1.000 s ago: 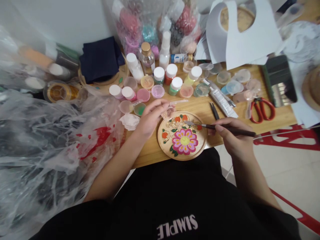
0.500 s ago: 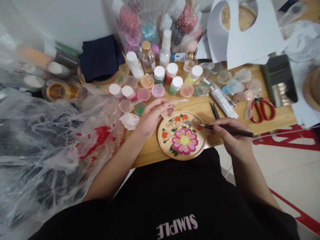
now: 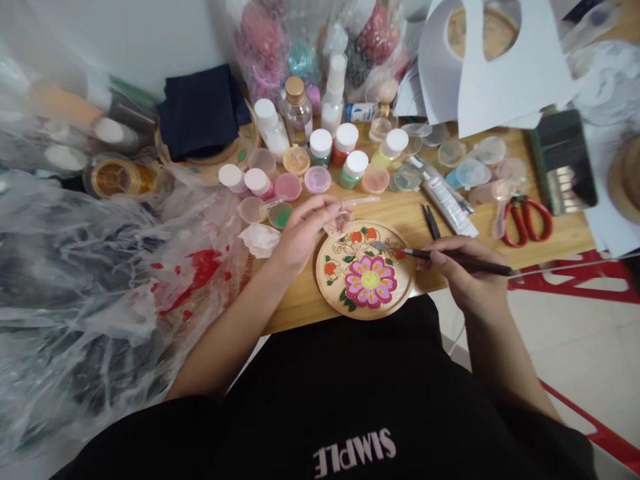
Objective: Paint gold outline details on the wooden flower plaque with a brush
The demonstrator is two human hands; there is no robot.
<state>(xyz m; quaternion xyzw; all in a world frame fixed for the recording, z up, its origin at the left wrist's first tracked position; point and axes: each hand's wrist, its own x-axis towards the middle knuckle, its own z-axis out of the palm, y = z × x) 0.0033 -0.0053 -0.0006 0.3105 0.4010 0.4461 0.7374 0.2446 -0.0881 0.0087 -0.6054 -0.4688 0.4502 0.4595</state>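
Observation:
A round wooden plate (image 3: 327,293) lies at the table's front edge, close to my body. It carries a gold-outlined design with a large pink flower (image 3: 371,280), small orange shapes and green leaves. My left hand (image 3: 304,237) pinches a small clear cup (image 3: 341,223) with brownish-pink contents, tilted over the plate's upper left rim. In my right hand (image 3: 473,280) is a palette knife (image 3: 420,254) with a dark handle. Its thin metal blade points left over the upper part of the design. Whether the blade touches the surface I cannot tell.
Behind the plate stand several white-capped jars (image 3: 353,168) and small colour cups (image 3: 317,180). Tweezers (image 3: 431,221), a white tube (image 3: 447,203) and red-handled pliers (image 3: 526,220) lie to the right. Crumpled tissue (image 3: 260,240) and plastic sheeting (image 3: 115,300) are at left.
The palette knife's handle and my right hand have shifted very slightly right. My left hand keeps the cup in almost the same spot. The view itself has moved a little.

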